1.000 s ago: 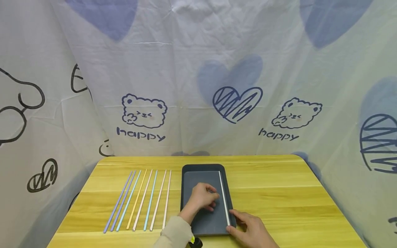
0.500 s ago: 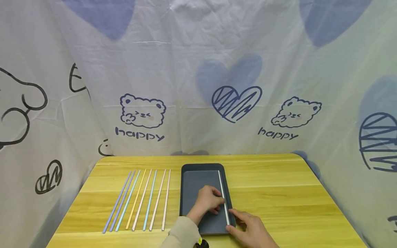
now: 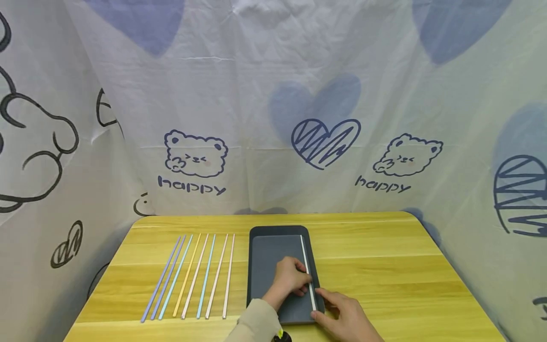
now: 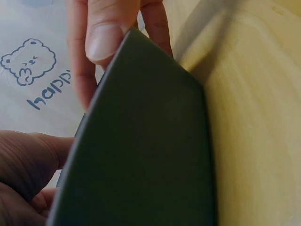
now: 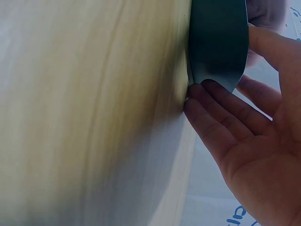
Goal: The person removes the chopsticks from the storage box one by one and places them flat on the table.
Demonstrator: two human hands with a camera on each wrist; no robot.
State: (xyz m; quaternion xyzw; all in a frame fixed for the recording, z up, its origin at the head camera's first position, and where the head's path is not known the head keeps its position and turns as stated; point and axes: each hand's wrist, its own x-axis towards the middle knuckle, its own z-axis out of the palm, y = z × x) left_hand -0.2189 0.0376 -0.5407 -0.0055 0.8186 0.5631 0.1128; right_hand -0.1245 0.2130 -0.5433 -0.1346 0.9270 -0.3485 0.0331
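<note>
A dark grey rectangular tray (image 3: pixel 262 231) lies lengthwise on the wooden table. Along its right inner side runs a white chopstick (image 3: pixel 304 251). Reaching into the tray from the near side, my left hand (image 3: pixel 290 278) pinches the chopstick around its middle with curled fingers. My right hand (image 3: pixel 347 316) grips the tray's near right corner, its thumb by the chopstick's near end. In the right wrist view, fingers (image 5: pixel 225 113) of that hand press against the tray's outer wall (image 5: pixel 218 37). The left wrist view shows the tray's outer side (image 4: pixel 141 132) close up, hiding the chopstick.
Left of the tray, several pastel chopsticks lie in a spaced row, among them a purple chopstick (image 3: pixel 160 280), a yellow chopstick (image 3: pixel 186 276) and a pink chopstick (image 3: pixel 229 276). A printed cloth (image 3: pixel 256 109) hangs behind the wooden table (image 3: pixel 384 266).
My left hand has moved right across the tray, from beside the white chopstick onto it. My right hand keeps its place at the corner, and the other chopsticks lie unchanged.
</note>
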